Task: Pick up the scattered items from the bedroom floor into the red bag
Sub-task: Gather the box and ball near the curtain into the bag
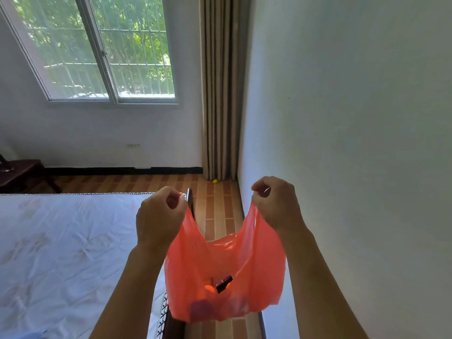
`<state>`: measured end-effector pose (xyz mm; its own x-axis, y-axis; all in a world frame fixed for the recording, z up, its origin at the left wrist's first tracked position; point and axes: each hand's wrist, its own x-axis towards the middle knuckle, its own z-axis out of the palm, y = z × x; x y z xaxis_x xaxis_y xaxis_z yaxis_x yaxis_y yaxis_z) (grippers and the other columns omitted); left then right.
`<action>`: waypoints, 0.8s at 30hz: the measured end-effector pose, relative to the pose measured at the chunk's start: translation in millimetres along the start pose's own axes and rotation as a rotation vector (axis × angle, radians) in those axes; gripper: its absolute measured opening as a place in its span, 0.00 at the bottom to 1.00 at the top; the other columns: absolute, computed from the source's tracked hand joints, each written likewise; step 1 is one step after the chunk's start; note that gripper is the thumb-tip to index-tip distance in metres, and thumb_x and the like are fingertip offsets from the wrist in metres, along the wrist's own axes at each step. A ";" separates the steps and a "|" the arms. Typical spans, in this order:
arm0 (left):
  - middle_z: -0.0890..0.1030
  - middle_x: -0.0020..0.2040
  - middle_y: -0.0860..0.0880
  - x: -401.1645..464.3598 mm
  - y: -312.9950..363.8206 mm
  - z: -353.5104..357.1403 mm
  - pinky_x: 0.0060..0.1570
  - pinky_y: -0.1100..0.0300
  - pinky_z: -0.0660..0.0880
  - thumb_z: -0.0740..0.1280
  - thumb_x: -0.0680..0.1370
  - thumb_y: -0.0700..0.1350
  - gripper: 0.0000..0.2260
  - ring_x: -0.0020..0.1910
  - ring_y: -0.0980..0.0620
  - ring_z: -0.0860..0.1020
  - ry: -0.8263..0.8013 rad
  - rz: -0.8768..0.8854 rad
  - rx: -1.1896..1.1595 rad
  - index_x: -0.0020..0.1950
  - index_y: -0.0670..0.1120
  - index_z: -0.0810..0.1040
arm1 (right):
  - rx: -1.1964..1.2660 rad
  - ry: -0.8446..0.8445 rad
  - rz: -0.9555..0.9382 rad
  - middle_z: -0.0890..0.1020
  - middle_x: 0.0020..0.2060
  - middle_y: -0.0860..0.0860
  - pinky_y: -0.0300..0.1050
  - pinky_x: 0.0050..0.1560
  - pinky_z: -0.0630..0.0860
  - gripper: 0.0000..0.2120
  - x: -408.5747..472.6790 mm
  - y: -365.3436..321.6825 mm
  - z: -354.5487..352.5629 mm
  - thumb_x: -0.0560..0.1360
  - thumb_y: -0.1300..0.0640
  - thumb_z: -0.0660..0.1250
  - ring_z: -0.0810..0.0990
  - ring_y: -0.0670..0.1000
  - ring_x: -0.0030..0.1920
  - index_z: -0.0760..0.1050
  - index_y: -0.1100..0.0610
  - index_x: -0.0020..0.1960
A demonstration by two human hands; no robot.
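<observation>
The red bag (225, 272) hangs in mid-air at about 6 o'clock in the head view, stretched open between both hands above the narrow strip of brick-patterned floor (215, 206) between the bed and the right wall. The left hand (160, 216) has its fingers curled tight, pinching the bag's left handle; the right hand (275, 201) at 3 o'clock from it pinches the right handle the same way. Through the thin plastic a dark rectangular item (223, 283) shows near the bottom, with an orange rounded thing (209, 288) touching its left end; other shapes lower down are too blurred to tell. At 9 o'clock lies the bed, its white mattress (61, 241) edge just beside the bag, a dark frame post (189, 195) rising behind the left hand. At 12 o'clock a striped curtain (219, 94) hangs in the corner, and a small yellow object (215, 181) lies on the floor at its foot. A window (102, 50) sits at 11 o'clock and a dark wooden table (22, 174) at 9 o'clock by the far wall.
</observation>
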<state>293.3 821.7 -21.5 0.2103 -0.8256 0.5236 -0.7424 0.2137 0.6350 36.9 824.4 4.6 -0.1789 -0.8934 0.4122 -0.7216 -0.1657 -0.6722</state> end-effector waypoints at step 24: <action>0.82 0.36 0.57 188.1 -101.2 80.2 0.38 0.59 0.80 0.73 0.77 0.44 0.04 0.36 0.58 0.81 -0.061 -0.006 -0.145 0.43 0.50 0.82 | -0.024 0.046 0.084 0.84 0.37 0.43 0.41 0.45 0.81 0.08 176.6 -5.2 108.5 0.73 0.64 0.71 0.83 0.44 0.38 0.85 0.53 0.46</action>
<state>357.0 602.8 -32.8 0.1723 -0.8564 0.4867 -0.6406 0.2779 0.7158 81.6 622.1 14.1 -0.2700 -0.8833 0.3832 -0.7181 -0.0804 -0.6913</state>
